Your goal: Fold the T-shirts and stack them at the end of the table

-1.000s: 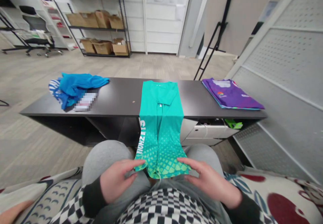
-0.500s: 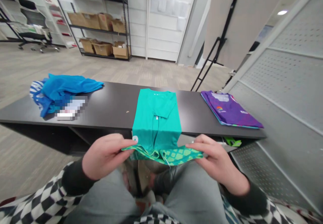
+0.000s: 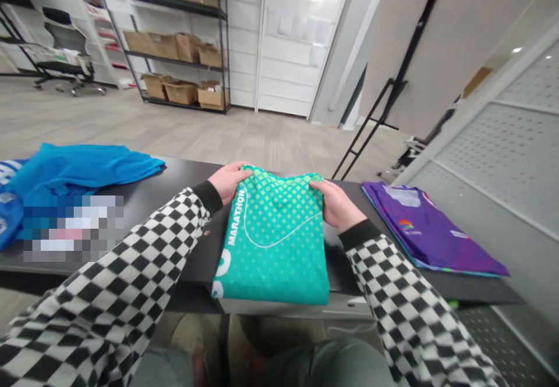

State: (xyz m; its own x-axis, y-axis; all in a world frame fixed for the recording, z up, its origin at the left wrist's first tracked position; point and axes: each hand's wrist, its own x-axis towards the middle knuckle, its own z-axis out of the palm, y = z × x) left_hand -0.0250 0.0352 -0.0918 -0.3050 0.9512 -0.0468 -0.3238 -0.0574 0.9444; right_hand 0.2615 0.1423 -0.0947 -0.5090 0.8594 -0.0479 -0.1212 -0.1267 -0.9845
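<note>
- Left hand (image 3: 227, 181) grasping far folded edge of teal jersey (image 3: 273, 247)
- Right hand (image 3: 336, 203) grasping same edge, other corner
- Jersey lying folded between both hands, on black table (image 3: 463, 288), reaching its near edge

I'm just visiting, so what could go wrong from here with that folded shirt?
The teal marathon shirt sits right at the near edge of the black table, so it could slip off. Its fold might spring open if the left hand or right hand lets go. The checkered right sleeve could brush the folded purple shirt.
</note>
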